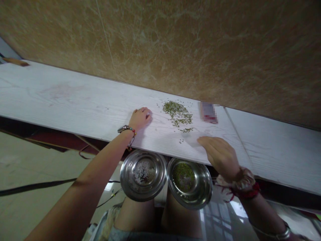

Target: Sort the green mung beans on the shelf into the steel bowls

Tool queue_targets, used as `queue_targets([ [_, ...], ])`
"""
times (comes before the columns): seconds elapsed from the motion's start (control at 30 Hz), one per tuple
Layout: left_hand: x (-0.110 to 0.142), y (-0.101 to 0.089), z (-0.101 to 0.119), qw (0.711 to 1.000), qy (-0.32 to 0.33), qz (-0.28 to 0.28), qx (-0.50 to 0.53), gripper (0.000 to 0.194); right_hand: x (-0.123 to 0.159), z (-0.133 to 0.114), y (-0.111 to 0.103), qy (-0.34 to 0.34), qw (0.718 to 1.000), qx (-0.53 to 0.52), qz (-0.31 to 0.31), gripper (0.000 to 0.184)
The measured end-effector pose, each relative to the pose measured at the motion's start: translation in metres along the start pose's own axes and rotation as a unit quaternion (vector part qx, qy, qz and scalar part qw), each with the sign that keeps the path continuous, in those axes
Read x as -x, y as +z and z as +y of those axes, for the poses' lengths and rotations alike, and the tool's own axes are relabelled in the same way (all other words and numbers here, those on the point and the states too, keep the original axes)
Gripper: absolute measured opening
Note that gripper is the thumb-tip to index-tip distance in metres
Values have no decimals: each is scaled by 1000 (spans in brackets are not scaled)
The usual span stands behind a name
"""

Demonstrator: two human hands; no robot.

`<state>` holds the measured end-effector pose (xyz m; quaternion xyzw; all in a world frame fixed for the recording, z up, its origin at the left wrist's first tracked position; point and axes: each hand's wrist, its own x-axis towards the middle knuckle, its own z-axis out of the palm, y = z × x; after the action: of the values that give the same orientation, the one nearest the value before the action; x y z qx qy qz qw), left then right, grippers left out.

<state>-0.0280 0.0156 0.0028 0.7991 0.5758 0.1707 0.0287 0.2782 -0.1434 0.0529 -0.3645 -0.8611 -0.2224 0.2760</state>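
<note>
White surface (100, 100) has mung beans (172, 107) between left hand (140, 117) and right hand (222, 154), both curled, can't tell if gripping, steel bowls (204, 182) lap-side of the beans, prob for easy reach.

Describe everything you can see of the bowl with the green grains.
The bowl is round, shiny and silvery, seemingly metal, with an open top. Small green grains cover part of its bottom. It sits over the person's right thigh, by the edge of the white table, beside another bowl; whether the rims touch is unclear. The right hand is near, not touching it.
</note>
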Motion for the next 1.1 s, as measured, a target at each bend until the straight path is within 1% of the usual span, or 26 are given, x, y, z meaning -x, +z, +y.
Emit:
queue_targets([
  [0.07, 0, 1, -1, 1000, 2, 3, -3, 34, -8, 2, 8, 14, 1000, 10, 7, 40],
  [0.17, -1, 1, -1, 1000, -4, 4, -5, 34, -23, 3, 22, 19, 999, 32, -10, 36],
  [0.27, -1, 0, 0, 1000, -11, 1, -5, 34, -31, 1, 29, -2, 999, 39, -25, 33],
  [0.33, -1, -1, 1, 1000, -15, -1, -5, 35, -30, -1, 28, -22, 999, 35, -25, 31],
  [0.43, -1, -1, 2, 1000, -14, -1, -2, 35, -22, -3, 20, -36, 999, 26, -25, 32],
  [0.6, 0, 1, 1, 1000, -4, 4, 0, 33, -5, -5, 2, -34, 999, 5, -14, 31],
  [0.7, 0, 2, 0, 1000, -4, 6, 1, 33, -1, -3, -4, -16, 1000, -1, -2, 32],
  [0.8, 0, 1, 0, 1000, -5, 7, 2, 34, -3, 1, -2, 9, 1000, 2, 4, 38],
  [0.87, 0, 0, 1, 1000, -7, 4, 1, 34, -6, 2, 2, 12, 1000, 11, 5, 37],
  [1.0, 0, -2, 3, 1000, -14, -8, 1, 35, -11, -2, 9, -13, 1000, 9, -11, 32],
  [1.1, -1, -2, 3, 1000, -11, -7, 2, 36, -11, -6, 8, -33, 999, 2, -19, 29],
])
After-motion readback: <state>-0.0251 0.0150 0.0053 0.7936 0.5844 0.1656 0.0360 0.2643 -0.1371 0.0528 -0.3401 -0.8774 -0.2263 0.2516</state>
